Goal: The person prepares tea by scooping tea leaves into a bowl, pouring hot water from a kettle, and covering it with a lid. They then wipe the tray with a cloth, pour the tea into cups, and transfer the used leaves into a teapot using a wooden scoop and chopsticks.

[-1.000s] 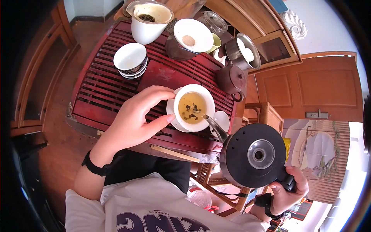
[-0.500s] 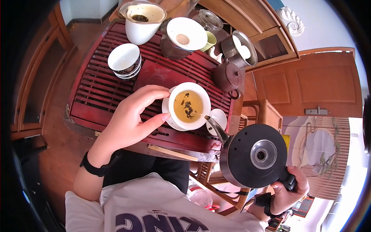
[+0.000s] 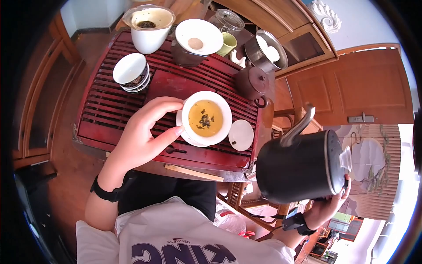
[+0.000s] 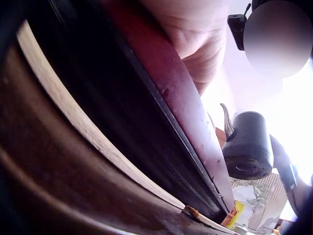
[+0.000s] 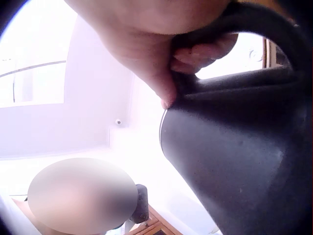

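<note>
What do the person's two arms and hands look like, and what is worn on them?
Both arms are bare up to short white sleeves. The left hand wears no glove or ring; a black band circles that wrist. The right hand is also ungloved; its wrist carries a black strap with a small dark device.

From my remote seat: on the slatted tray [image 3: 110,119], I note the bowl [image 3: 205,118] near its front edge, lid [image 3: 241,134] just right, teapot [image 3: 251,82] behind-right, stacked cups [image 3: 129,71] behind-left, kettle [image 3: 303,165] off-tray right.

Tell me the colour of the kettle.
Black kettle, clearest in the head view.
</note>
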Demonstrator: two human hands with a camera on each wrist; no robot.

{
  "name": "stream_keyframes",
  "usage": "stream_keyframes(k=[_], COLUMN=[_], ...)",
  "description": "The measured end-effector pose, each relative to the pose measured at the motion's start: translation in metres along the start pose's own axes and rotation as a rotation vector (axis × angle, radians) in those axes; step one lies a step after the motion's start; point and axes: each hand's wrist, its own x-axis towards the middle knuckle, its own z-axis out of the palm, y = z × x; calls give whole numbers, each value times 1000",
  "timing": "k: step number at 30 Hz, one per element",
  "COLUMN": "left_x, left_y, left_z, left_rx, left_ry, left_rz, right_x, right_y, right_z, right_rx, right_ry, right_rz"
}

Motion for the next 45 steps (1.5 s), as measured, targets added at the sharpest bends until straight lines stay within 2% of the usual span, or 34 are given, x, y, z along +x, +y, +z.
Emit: stream_keyframes(k=[1, 2, 6, 8, 10, 12, 16, 21, 28, 29, 39, 44, 45], left_x=[0, 0, -1, 0, 0, 0, 1, -1, -1, -1, -1, -1, -1], left_y=[0, 0, 2, 4, 6, 3, 4, 1, 0, 0, -1, -2, -3], left_z=[0, 0, 1, 1, 1, 1, 1, 1, 1, 1, 2, 1, 1], left_rx=[11, 11, 10, -11, -16, 2, 24, 15, 7, 11, 23, 40, 43], left_ry=[4, -2, -4, 10, 9, 13, 11, 9, 0, 1, 11, 10, 11], left_rz=[5, 11, -34, -48, -62, -47, -55, -79, -81, -83, -96, -85, -86], right_x=[-1, -10, -23, -22, -23, -22, -15, -12, -14, -14, -24, -34, -35], right_y=[-2, 6, 32, 45, 59, 74, 89, 97, 120, 123, 128, 133, 131], right_z=[-2, 18, 42, 43, 39, 40, 33, 45, 49, 52, 72, 64, 55], right_rx=[75, 35, 57, 10, 78, 81, 133, 26, 32, 21, 43, 37, -12], right_ry=[-172, -5, 143, 168, 119, 199, 195, 245, 196, 236, 222, 173, 92], right_rz=[35, -19, 12, 60, 92, 118, 126, 99, 133, 136, 144, 148, 174])
